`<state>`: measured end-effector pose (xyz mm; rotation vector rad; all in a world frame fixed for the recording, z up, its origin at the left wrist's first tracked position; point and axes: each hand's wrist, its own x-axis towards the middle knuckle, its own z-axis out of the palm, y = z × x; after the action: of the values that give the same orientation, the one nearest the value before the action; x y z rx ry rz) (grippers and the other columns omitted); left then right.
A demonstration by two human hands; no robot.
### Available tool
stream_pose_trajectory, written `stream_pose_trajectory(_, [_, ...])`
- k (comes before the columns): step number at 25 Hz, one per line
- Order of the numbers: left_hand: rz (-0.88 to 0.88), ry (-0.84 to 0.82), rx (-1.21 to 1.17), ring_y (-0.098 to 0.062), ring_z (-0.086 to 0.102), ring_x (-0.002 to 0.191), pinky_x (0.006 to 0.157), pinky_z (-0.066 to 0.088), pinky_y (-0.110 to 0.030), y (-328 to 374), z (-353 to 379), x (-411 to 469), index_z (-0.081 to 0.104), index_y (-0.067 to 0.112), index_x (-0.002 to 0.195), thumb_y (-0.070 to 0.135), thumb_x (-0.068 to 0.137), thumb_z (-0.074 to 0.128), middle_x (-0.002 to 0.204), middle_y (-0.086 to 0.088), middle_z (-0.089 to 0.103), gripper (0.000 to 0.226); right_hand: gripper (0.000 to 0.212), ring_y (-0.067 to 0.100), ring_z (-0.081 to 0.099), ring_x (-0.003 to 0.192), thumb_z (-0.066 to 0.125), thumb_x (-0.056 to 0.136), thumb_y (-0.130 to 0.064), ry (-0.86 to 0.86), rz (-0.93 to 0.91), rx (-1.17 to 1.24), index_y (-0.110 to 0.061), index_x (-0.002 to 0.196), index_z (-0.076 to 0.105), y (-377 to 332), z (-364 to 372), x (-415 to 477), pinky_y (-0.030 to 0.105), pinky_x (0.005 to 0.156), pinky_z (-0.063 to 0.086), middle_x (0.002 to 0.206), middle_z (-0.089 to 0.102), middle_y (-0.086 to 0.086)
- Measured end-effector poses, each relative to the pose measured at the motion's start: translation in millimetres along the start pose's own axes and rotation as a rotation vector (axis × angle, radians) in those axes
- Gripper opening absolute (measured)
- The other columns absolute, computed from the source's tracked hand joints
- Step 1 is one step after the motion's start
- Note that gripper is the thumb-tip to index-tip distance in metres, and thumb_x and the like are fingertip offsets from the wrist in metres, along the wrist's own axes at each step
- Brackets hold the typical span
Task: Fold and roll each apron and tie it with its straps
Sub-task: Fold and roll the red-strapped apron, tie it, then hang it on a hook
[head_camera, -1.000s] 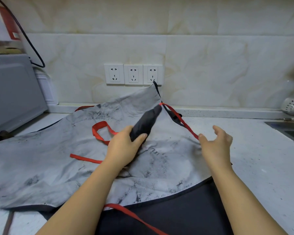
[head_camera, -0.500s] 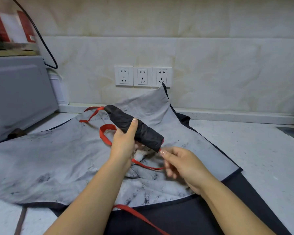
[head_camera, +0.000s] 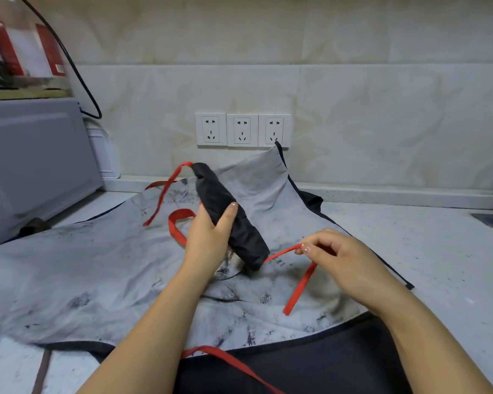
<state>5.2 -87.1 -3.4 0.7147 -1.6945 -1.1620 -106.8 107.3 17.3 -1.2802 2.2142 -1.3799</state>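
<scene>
in the head view the left hand (head_camera: 211, 237) grips the rolled black apron (head_camera: 228, 220) above the grey apron (head_camera: 103, 265) spread on the countertop (head_camera: 439, 251), while the right hand (head_camera: 339, 257) pinches its red strap (head_camera: 285, 253), so tying is underway and next likely needs winding that strap round the roll.

Speckled counter (head_camera: 444, 251) carries a spread grey apron (head_camera: 97, 280).

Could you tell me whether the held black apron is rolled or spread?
Rolled: the left hand grips the black apron as a tight bundle, red straps untied.
</scene>
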Motion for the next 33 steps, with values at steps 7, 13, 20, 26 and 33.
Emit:
stream_pose_trajectory(7, [-0.024,-0.675,-0.159,-0.007,0.059,0.118,0.102,0.046,-0.036,12,24,-27,0.05,0.039,0.126,0.05,0.093,0.055,0.121,0.013,0.065,0.035,0.018,-0.001,0.056,0.085,0.059,0.093,-0.019,0.356,-0.135,-0.061,-0.027,0.081,0.068,5,29,15,0.006,0.072,0.039,0.088,0.061,-0.012])
stream_pose_trajectory(13, [-0.144,-0.741,-0.335,-0.015,0.064,0.114,0.101,0.05,-0.035,14,25,-36,0.055,0.019,0.129,0.03,0.094,0.056,0.122,0.0,0.068,0.037,0.021,0.003,0.068,0.083,0.056,0.096,-0.019,0.194,0.157,0.377,-0.027,0.09,0.074,5,27,11,0.011,0.066,0.049,0.085,0.074,-0.012])
stream_pose_trajectory(20, [-0.082,-0.823,-0.251,-0.017,0.065,0.112,0.098,0.051,-0.035,19,22,-39,0.059,0.02,0.125,0.033,0.092,0.057,0.119,-0.002,0.069,0.035,0.02,0.0,0.068,0.089,0.054,0.097,-0.027,-0.001,0.249,0.464,-0.033,0.102,0.073,3,23,8,0.013,0.069,0.044,0.094,0.074,-0.015])
stream_pose_trajectory(26, [-0.105,-0.924,-0.24,-0.018,0.064,0.113,0.1,0.05,-0.036,21,24,-45,0.062,0.022,0.12,0.037,0.089,0.059,0.118,-0.002,0.069,0.035,0.025,0.009,0.068,0.081,0.06,0.09,-0.004,0.01,0.23,0.485,-0.024,0.089,0.075,7,20,6,0.026,0.079,0.053,0.09,0.075,0.004])
stream_pose_trajectory(33, [-0.317,-0.869,-0.555,-0.019,0.066,0.107,0.094,0.052,-0.032,28,28,-46,0.062,0.01,0.118,0.035,0.091,0.052,0.111,-0.007,0.071,0.038,0.03,0.025,0.069,0.096,0.045,0.092,-0.019,-0.203,0.292,0.939,-0.009,0.102,0.072,0,21,4,0.037,0.089,0.053,0.1,0.073,0.013])
